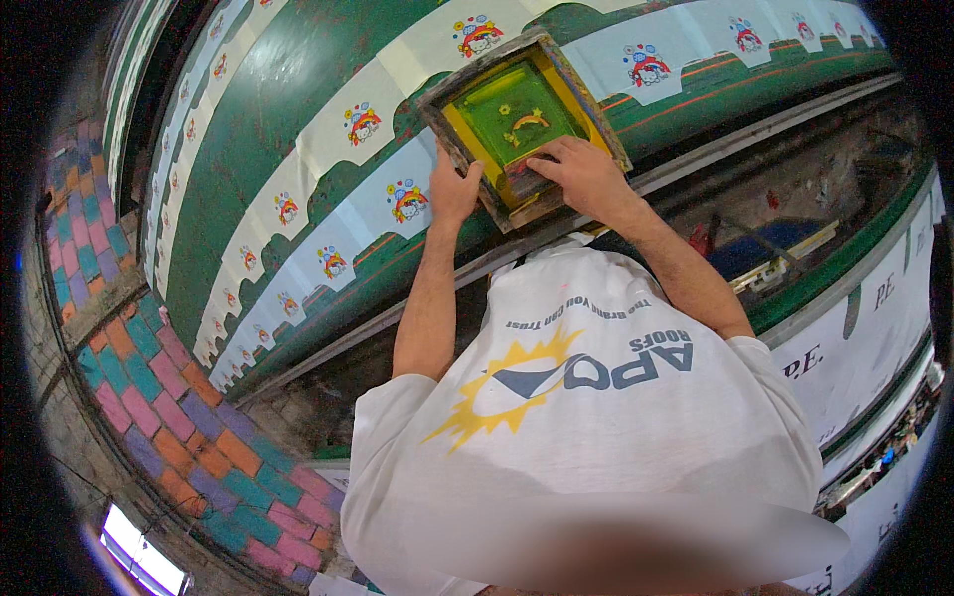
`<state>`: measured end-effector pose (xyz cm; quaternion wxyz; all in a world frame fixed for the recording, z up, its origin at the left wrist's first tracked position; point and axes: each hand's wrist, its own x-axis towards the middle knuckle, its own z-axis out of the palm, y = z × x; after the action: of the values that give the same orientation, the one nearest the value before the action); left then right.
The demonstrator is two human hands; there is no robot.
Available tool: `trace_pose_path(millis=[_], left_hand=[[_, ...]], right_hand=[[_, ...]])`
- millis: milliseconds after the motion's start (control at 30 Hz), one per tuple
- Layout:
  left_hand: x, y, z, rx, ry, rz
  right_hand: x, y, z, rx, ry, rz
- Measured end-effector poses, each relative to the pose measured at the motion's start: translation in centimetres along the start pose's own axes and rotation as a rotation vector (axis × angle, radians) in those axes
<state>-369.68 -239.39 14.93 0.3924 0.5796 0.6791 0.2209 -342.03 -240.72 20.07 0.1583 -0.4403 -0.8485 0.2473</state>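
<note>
A wooden screen printing frame (480,69) lies tilted on the long green table, over a row of printed pale pieces. Its green-yellow mesh (497,99) bears a small rainbow motif. My left hand (455,189) grips the frame's left side, thumb over the rim. Inside the frame, near its lower edge, my right hand (584,179) has its fingers bent together and pointing left. Below those fingers shows a reddish patch, perhaps ink. Whatever they hold is mostly hidden by the hand.
Rows of white pieces with colourful cartoon prints (363,124) run along the green table (268,74). A ledge and a dark trough (825,189) border its near side. More white printed sheets (845,338) lie at the right. Coloured brick paving (169,417) is at the left.
</note>
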Motion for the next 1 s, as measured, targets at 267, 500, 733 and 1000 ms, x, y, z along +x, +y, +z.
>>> trace_pose_path(millis=[267,500,733,1000], left_hand=[[0.0,-0.2,0.0,-0.01,-0.009,0.01],[-0.4,0.6,-0.3,0.021,0.005,0.026],[-0.2,1.2,-0.8,0.15,-0.061,-0.067],[-0.1,1.1,-1.5,0.127,-0.138,-0.07]], right_hand=[[0.1,-0.1,-0.6,0.028,0.008,0.013],[-0.3,-0.1,-0.5,-0.085,-0.033,-0.012],[8.2,2.9,0.7,-0.098,0.049,0.037],[15.0,6.1,-1.1,-0.151,-0.114,0.04]])
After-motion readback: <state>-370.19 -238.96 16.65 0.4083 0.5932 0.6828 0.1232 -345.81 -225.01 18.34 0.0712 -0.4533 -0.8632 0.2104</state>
